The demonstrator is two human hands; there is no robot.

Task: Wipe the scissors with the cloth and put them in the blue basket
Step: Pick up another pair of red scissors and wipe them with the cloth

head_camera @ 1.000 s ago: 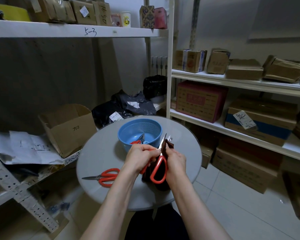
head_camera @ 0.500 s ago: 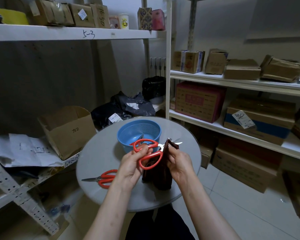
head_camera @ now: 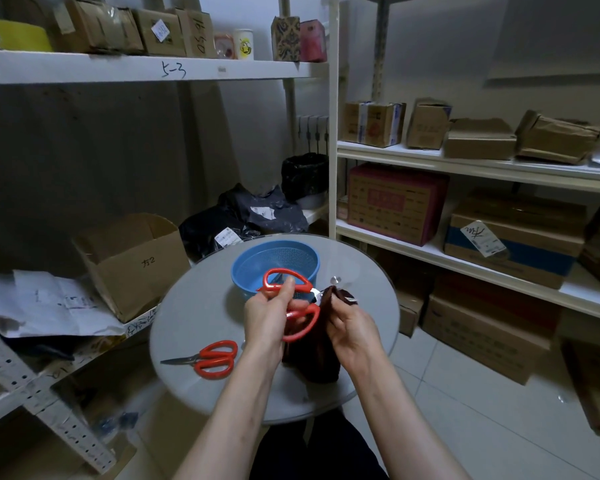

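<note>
- My left hand (head_camera: 265, 318) grips the scissors (head_camera: 305, 289) by the red handles, above the table (head_camera: 194, 306), near the basket (head_camera: 291, 258).
- My right hand (head_camera: 354, 329) pinches the cloth (head_camera: 314, 358) round the blades; I judge wiping under way.
- Left to do: the drop into the basket, then probably the second pair (head_camera: 215, 358) lying on the table.

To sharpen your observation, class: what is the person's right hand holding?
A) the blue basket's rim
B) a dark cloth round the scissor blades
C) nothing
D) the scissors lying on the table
B: the right hand pinches the dark cloth round the blades of the scissors gripped by the left hand.
</note>
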